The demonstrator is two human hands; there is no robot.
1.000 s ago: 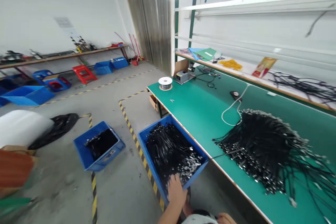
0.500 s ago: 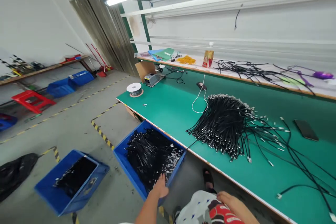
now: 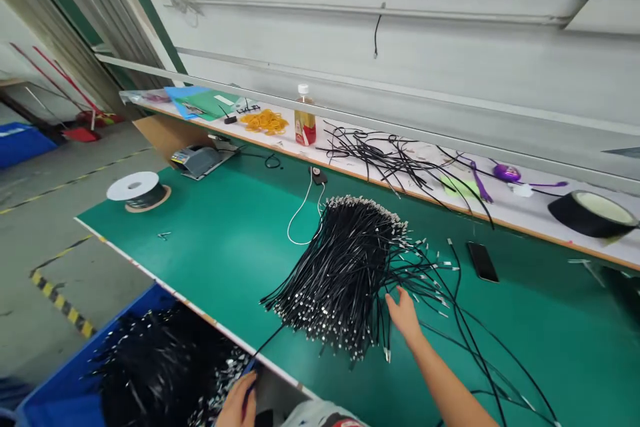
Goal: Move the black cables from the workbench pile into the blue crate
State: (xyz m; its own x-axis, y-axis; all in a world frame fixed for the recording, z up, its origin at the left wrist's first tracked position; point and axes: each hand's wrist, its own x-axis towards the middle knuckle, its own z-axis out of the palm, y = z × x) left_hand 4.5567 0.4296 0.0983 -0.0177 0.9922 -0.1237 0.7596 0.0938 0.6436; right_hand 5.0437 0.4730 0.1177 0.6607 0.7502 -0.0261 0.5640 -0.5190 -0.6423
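A large pile of short black cables [image 3: 340, 260] with metal ends lies on the green table [image 3: 210, 240]. My right hand [image 3: 404, 313] reaches to the pile's right edge, thumb and fingers apart, with nothing visible in it. At the table's front edge, my left hand [image 3: 240, 400] is closed around something dark and thin, perhaps a cable, too unclear to name. Just above that hand, one black cable runs from the pile over the edge. Below left stands a blue bin [image 3: 55, 383] full of black cables [image 3: 150, 360].
A cable spool [image 3: 143, 193] and a grey device [image 3: 197, 159] stand at the table's left. A black phone [image 3: 483, 261] lies right of the pile. The back shelf holds a bottle [image 3: 305, 123], yellow bands [image 3: 265, 121], loose cables [image 3: 380, 155] and black tape [image 3: 593, 213].
The view has swung right and closer to the table. My left hand has left the bin's inside for the table edge and closed; my right hand has moved from my lap to the pile.
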